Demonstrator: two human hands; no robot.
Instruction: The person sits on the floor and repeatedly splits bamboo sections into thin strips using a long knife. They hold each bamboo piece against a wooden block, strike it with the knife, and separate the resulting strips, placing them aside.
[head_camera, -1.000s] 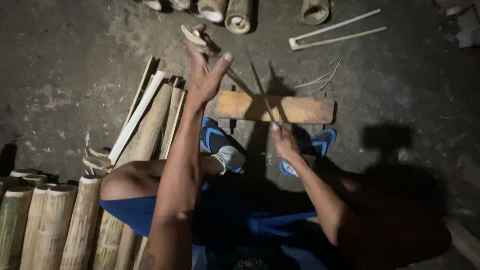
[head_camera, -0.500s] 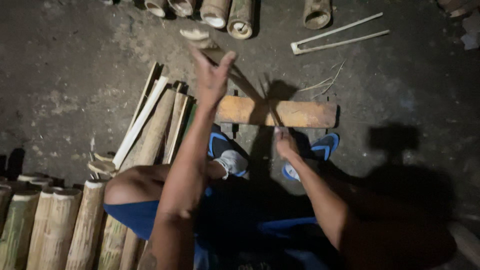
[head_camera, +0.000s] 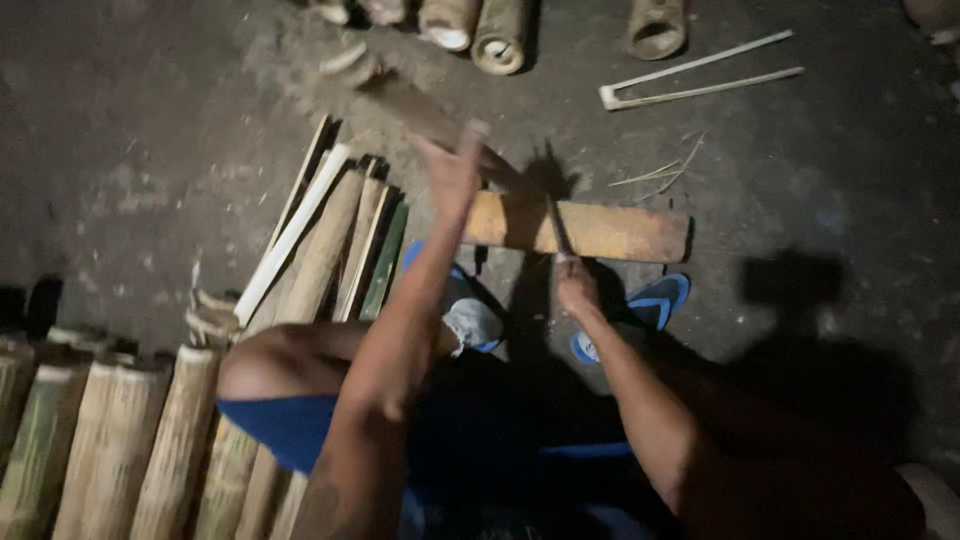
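Where the floor runs left to right:

- Bamboo poles (head_camera: 110, 440), bottom left, whole, laid side by side.
- Split slats (head_camera: 320, 245), fanned out just beyond the knee, pale inner faces up; judged finished pieces, so some splitting done.
- Left hand (head_camera: 452, 175), raised above the block, closed round the handle of a blade (head_camera: 400, 100); blade blurred, angled up and left, exact form not clear.
- Wooden block (head_camera: 600, 228), lying crosswise on the floor ahead of the feet, orange-brown, worn.
- Strip (head_camera: 556, 228), thin and dark, stood on the block, leaning slightly; lower end pinched in the right hand (head_camera: 575, 290), fingertips pressed together round it. Strip uncut as far as visible; judged mid-stroke, blade not yet on it.
- Blue sandals (head_camera: 650, 300), just below the block.
- Cut bamboo tubes (head_camera: 500, 35), top edge, open ends showing; judged stock left to work.
- Forked stick (head_camera: 700, 80), top right, two pale prongs, well apart from the hands.
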